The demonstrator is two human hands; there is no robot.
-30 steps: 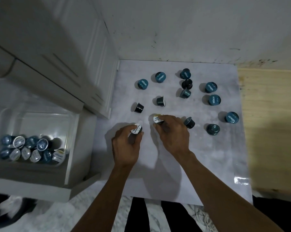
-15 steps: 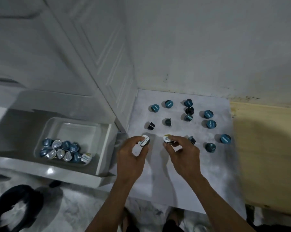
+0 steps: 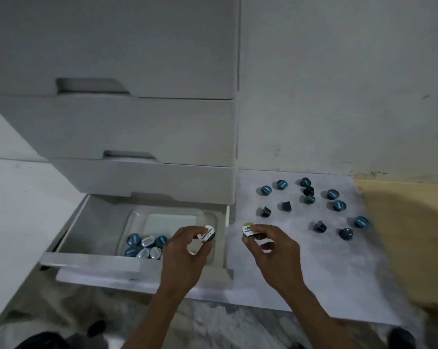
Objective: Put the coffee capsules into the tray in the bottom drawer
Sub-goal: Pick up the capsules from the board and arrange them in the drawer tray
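Observation:
My left hand [image 3: 186,255] pinches a coffee capsule [image 3: 206,233] with a white printed lid, held over the right end of the clear tray [image 3: 172,215] in the open bottom drawer [image 3: 92,259]. Several capsules [image 3: 144,244] lie in the tray's near part. My right hand [image 3: 275,250] pinches a second white-lidded capsule [image 3: 249,230] just right of the drawer, above the pale mat [image 3: 301,268]. Several teal and dark capsules [image 3: 311,205] lie scattered on the mat's far half.
The white drawer unit [image 3: 137,129] stands above the open drawer with its upper drawers closed. A white wall [image 3: 338,96] runs behind the mat. A yellow wooden board [image 3: 414,235] borders the mat on the right. Dark items [image 3: 41,341] lie at the bottom left on the floor.
Both hands have lifted their capsules off the mat and carried them left; the left one has gone from the mat to above the tray. The camera view has swung toward the drawer.

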